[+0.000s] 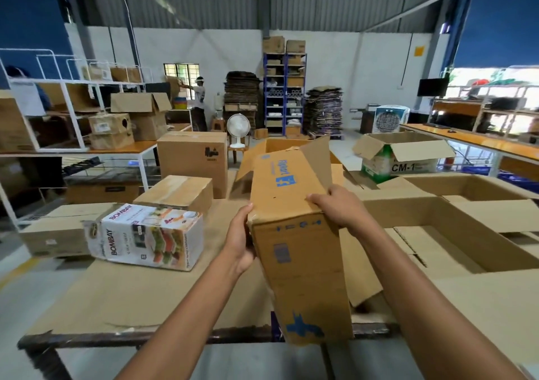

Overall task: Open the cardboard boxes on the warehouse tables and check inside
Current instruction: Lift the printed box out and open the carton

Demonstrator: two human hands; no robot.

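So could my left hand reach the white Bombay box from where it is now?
Probably yes. The Bombay box lies just left of the left hand with nothing between them, though that hand grips the brown box and must let go first.

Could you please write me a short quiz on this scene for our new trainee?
1. True or false: both the left hand and the right hand hold the blue-printed box.
2. The white Bombay box lies: A) to the held box's left; B) to its right; C) inside it.
3. Fill in: the top flaps of the CM-1 box are ____.
Key: 1 true; 2 A; 3 open.
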